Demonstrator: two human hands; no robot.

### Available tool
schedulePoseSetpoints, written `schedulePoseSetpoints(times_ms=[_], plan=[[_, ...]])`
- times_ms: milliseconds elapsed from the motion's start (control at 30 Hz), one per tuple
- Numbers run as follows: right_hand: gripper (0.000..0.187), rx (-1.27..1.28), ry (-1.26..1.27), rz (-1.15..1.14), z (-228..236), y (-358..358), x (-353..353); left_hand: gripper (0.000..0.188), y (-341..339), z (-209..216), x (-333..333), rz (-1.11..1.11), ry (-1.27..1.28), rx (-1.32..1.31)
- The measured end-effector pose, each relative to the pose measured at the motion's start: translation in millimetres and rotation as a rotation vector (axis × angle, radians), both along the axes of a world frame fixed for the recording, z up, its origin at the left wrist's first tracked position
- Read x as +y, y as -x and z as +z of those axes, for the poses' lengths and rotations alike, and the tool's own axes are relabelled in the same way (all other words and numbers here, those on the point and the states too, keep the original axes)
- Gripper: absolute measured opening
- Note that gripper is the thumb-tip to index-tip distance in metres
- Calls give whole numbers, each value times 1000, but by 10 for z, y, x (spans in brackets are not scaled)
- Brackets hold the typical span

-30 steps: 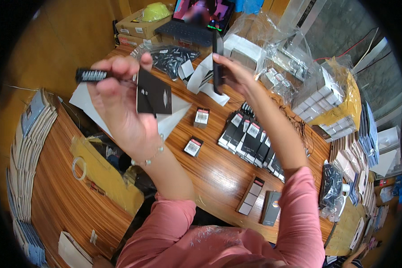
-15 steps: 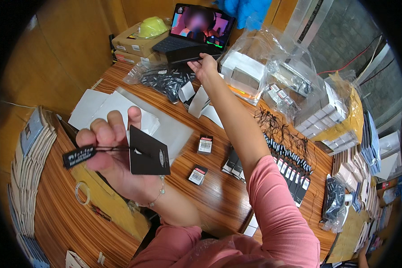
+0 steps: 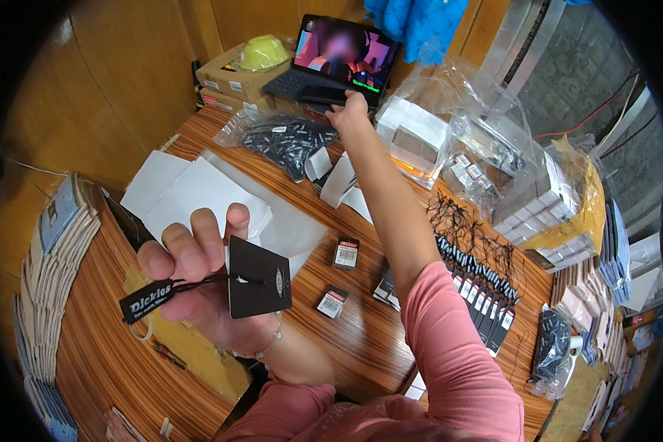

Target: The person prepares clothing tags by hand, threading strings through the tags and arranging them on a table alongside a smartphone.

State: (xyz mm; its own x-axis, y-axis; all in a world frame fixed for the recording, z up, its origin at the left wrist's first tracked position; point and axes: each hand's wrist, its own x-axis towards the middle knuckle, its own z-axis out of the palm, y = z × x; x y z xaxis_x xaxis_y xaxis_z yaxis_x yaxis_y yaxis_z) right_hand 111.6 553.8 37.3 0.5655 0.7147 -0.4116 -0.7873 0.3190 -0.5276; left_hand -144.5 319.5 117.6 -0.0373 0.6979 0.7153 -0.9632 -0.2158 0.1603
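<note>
**Light card tags, held by the string**

My left hand (image 3: 199,287) pinches a stiff black square tag (image 3: 259,277) and small strip tag (image 3: 147,300) above the table (image 3: 361,331); they look feather-light, best gripped by edges. My right hand (image 3: 350,116) reaches to the laptop (image 3: 324,81), grip unclear.

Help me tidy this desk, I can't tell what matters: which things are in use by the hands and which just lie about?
In use:
left hand
black card tag
small black label on a string
right hand
laptop

Lying about:
white paper sheets
bag of black tags
cardboard box
yellow hard hat
</note>
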Motion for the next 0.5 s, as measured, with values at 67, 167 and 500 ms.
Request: schedulePoseSetpoints(times_ms=[67,167,500], plan=[[41,60,87,124,250,151,-187,23,54,-2,-6,24,8,-1],[52,16,-10,139,251,60,-217,23,24,9,-26,5,17,-11],[43,-89,-177,338,227,98,-447,27,-63,40,-84,-82,-49,-43]])
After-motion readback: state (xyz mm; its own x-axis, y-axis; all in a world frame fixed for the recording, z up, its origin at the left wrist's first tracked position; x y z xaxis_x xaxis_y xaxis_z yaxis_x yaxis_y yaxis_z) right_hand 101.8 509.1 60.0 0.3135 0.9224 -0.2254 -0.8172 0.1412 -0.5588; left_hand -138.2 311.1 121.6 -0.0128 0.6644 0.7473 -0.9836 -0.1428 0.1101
